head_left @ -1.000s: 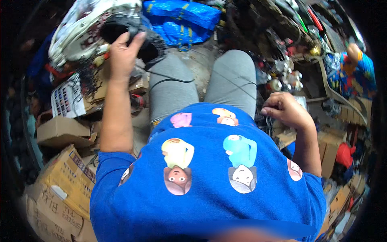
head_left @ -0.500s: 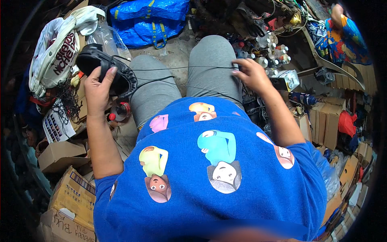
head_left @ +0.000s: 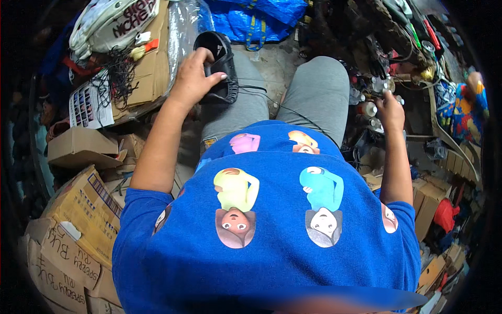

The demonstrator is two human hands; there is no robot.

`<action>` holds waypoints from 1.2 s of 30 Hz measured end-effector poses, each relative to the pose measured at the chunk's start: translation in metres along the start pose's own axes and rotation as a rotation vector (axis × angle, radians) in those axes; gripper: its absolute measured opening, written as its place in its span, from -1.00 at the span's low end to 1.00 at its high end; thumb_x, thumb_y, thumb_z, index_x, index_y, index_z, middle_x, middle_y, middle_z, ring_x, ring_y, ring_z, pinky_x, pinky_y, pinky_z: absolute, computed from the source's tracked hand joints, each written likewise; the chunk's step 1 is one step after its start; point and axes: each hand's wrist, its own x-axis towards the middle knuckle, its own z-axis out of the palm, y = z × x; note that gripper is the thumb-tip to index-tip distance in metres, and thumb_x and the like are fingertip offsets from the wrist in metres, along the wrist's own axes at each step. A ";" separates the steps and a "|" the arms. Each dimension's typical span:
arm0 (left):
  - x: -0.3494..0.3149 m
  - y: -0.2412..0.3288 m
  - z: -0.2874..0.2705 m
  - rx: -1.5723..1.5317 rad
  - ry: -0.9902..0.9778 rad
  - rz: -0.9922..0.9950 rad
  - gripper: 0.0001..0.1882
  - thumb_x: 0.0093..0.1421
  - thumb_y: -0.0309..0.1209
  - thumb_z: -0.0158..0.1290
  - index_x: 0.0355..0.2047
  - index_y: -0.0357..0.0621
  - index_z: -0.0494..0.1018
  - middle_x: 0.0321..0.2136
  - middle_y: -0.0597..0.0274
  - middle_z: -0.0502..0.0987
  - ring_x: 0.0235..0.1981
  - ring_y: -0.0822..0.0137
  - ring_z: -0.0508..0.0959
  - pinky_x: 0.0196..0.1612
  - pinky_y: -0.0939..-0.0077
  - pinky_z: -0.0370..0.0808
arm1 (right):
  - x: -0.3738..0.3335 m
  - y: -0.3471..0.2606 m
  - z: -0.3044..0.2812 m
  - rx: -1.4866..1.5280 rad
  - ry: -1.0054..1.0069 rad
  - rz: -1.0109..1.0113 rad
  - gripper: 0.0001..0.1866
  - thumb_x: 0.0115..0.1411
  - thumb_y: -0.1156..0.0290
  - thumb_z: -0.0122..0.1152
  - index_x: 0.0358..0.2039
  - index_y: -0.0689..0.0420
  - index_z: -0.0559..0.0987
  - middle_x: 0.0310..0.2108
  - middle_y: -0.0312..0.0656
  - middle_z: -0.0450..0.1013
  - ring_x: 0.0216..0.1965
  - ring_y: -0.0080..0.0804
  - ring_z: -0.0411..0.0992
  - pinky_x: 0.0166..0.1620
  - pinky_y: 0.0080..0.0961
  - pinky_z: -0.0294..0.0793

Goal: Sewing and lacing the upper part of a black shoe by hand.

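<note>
**Left hand on the black device, right hand among the clutter**

I see my left hand (head_left: 194, 77) at about eleven o'clock, fingers curled over the rim of a black rounded device (head_left: 219, 65) that rests on my left knee (head_left: 238, 102). A thin black cord (head_left: 293, 111) runs from it across my lap toward three o'clock. My right hand (head_left: 389, 107) sits at two o'clock, loosely closed, among small jars (head_left: 366, 107); I cannot tell whether it grips anything. Cardboard boxes (head_left: 78, 209) stack up at eight o'clock.
</note>
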 end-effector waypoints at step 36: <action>0.006 -0.011 -0.012 -0.408 -0.339 -0.074 -0.74 -0.06 -0.36 0.24 -0.52 -0.21 0.37 -0.62 0.41 0.37 -0.51 0.59 0.33 -0.43 0.60 0.29 | 0.003 -0.279 -0.028 0.739 -0.360 -0.851 -0.86 0.03 0.46 0.27 -0.35 0.17 0.63 -0.48 -0.18 0.48 -0.44 -0.47 0.45 -0.34 -0.55 0.44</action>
